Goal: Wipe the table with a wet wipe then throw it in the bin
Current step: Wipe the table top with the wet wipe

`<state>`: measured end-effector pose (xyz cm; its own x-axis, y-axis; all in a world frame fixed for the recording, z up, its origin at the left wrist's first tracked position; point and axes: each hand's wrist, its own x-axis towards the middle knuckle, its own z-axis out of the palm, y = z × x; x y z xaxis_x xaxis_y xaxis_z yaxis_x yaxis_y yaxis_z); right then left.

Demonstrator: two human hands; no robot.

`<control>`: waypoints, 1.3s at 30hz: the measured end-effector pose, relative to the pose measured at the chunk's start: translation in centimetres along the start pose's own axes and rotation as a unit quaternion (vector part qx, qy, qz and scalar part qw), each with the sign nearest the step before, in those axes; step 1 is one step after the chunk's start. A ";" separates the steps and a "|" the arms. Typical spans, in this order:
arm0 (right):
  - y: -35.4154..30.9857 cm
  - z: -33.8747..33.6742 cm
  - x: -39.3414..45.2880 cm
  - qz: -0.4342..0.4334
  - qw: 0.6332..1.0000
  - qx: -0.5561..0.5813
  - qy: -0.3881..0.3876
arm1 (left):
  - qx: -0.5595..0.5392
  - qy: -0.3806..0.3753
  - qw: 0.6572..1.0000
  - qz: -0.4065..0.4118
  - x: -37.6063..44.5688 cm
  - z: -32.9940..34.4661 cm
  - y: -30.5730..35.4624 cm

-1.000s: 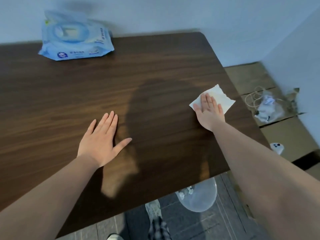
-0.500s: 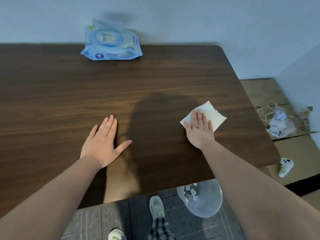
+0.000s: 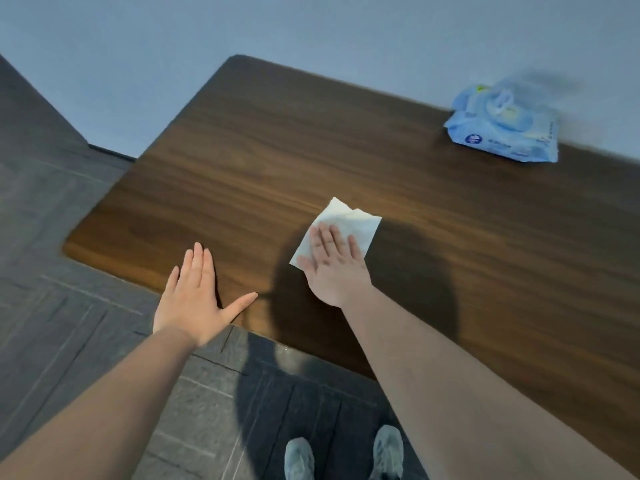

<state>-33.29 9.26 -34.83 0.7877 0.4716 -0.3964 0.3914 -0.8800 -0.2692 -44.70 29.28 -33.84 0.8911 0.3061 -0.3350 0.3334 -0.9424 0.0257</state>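
The right hand (image 3: 334,268), flat and open, has slid the wet wipe (image 3: 341,228) leftward to mid-frame on the desk (image 3: 277,150); left hand (image 3: 194,299) rests spread open. Wiping continues; no bin in sight.

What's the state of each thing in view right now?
wet wipe: unfolded, flat on the table, pinned under the right hand.
right hand: open, palm down on the wipe.
left hand: open, flat, fingers spread at the table's near edge.
wipes pack: lying flat on the far side; blurred, lid state unclear.
table: dark wood.
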 end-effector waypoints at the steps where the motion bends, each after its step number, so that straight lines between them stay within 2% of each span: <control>1: -2.2 0.2 1.1 -0.017 1.000 -0.001 -0.006 | -0.004 -0.002 1.000 -0.005 0.1 0.0 -0.8; 6: -10.8 0.7 6.1 -0.081 0.996 -0.010 -0.019 | -0.077 0.014 0.997 -0.017 0.5 0.4 -1.3; 8: -13.3 0.9 7.9 -0.093 0.995 -0.007 -0.015 | -0.071 0.040 0.997 0.000 0.5 0.7 -1.3; 11: -16.5 1.1 10.2 -0.107 0.994 -0.013 -0.011 | -0.052 0.018 0.998 0.024 0.4 0.7 -1.6; 15: -18.8 1.1 11.7 -0.126 0.991 -0.047 -0.012 | -0.048 -0.031 0.998 0.025 0.3 0.2 -1.7; 19: -18.1 0.8 11.8 -0.137 0.989 -0.047 -0.009 | -0.053 -0.026 0.998 0.028 0.2 0.1 -1.7; 23: -14.0 0.2 9.9 -0.091 0.996 -0.011 -0.019 | -0.030 -0.018 0.999 0.013 0.1 0.3 -1.5; 28: -3.6 -0.7 3.9 0.016 1.000 0.005 -0.019 | 0.011 -0.078 0.997 -0.005 0.6 -1.1 -0.6; 32: 5.7 -1.0 -2.7 0.113 0.993 0.031 0.000 | 0.006 -0.044 0.995 0.085 -0.3 -2.2 3.6; 39: 20.0 -0.8 -12.9 0.239 0.968 0.074 0.034 | 0.003 -0.032 0.969 0.244 -1.5 -1.3 17.6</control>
<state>-35.26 -14.42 -34.44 0.8929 0.0032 -0.4502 -0.0942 -0.9766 -0.1936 -39.80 12.39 -31.64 0.9215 -0.1853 -0.3414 -0.1253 -0.9737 0.1904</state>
